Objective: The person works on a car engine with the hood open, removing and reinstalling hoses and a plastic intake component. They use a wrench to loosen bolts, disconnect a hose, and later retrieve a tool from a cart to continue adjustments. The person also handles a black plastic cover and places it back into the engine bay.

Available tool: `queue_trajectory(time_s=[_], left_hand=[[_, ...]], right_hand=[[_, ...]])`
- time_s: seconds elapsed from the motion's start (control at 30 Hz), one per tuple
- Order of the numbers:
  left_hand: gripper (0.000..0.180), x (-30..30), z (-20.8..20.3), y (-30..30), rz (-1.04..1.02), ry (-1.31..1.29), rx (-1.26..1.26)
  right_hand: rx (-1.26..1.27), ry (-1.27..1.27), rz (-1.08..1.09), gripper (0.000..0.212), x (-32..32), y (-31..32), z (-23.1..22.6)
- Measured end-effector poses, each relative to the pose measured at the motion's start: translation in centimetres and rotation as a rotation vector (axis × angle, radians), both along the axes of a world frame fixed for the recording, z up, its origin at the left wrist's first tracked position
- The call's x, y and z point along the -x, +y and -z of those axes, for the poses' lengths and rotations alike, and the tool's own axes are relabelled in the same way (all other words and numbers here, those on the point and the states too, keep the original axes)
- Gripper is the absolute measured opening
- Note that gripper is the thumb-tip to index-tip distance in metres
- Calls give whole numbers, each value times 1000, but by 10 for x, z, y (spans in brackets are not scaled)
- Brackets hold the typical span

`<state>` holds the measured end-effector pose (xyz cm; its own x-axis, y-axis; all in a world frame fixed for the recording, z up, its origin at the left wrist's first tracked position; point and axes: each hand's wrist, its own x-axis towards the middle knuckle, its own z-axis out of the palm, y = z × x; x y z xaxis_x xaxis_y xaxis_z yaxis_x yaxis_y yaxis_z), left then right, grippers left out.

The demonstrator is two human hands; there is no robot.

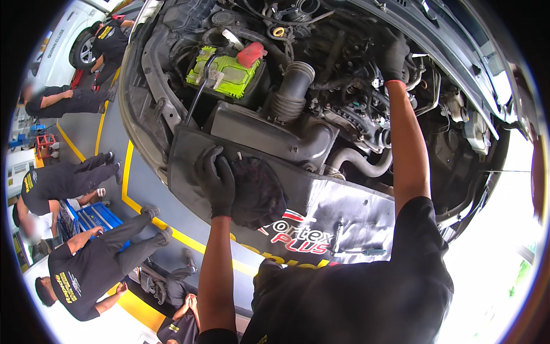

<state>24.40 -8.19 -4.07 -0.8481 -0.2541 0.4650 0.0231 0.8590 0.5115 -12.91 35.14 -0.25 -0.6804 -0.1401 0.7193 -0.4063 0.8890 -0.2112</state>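
Note:
My left hand (pixel 216 180), in a dark work glove, is over the black fender cover (pixel 369 209) at the front of an open engine bay. Its fingers are loosely bent, with nothing in them. Just right of it lies a crumpled black cloth or cap (pixel 259 192). My right hand (pixel 393 54), gloved too with a red cuff edge, reaches deep into the engine (pixel 349 114) at the far right. Its fingertips blend into dark parts, so whether they hold anything is hidden. Between the hands are a black air intake hose (pixel 292 92) and an air box (pixel 269 135).
A bright green battery (pixel 229 77) with a red terminal cover (pixel 251 55) sits at the far left. A black rod (pixel 200 92) rises beside it. A teal-handled tool (pixel 375 252) lies on the cover. Several people stand or sit left, near a blue tool cart (pixel 97 218).

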Motion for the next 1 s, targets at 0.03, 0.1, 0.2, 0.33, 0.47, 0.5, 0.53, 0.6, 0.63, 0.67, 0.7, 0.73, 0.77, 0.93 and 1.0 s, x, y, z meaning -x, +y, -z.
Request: queue_trajectory(time_s=[0.03, 0.1, 0.2, 0.33, 0.47, 0.5, 0.53, 0.6, 0.63, 0.67, 0.7, 0.73, 0.77, 0.93, 1.0], left_hand=[[22, -2, 0, -1, -5, -9, 0], [22, -2, -1, -2, -14, -14, -11], [22, 2, -3, 2, 0, -21, -12], [22, -1, -8, 4, -18, -35, -26], [22, -1, -4, 1, -18, -37, -7], [22, -1, -3, -1, -22, -44, 1], [22, 0, -2, -1, -18, -37, 0], [22, -2, -5, 1, -21, -34, -1], [22, -2, -5, 1, -21, -30, -9], [22, 0, -4, 3, -19, -21, -20], [22, 1, -3, 3, -16, -11, -33], [22, 2, -3, 3, -14, -13, -23], [22, 1, -3, 1, -18, -13, -8], [23, -2, -4, -2, -14, -31, 8], [23, -2, -5, -2, -11, -22, 10]], right_hand=[[-13, -7, 20, 23, 1, -2, 4], [-47, -9, 62, 24, 8, -1, 10], [220, -196, 50, 36, 9, 27, 25], [326, -374, 29, 54, -2, 14, 1], [240, -111, 11, 42, 13, 9, 10], [148, -37, 33, 40, 15, 8, 15], [343, -26, 18, 38, 14, 6, 20], [737, -18, -16, 35, 8, 0, 39], [1085, -235, -159, 32, 10, 0, 43], [1137, -277, -142, 34, 13, 3, 45], [1187, -318, -124, 35, 16, 6, 46], [930, -279, 19, 35, 18, 8, 49], [674, -238, 150, 36, 15, 5, 44], [112, -108, 319, 42, -3, -10, 23], [79, -68, 301, 46, -11, -12, 19]])
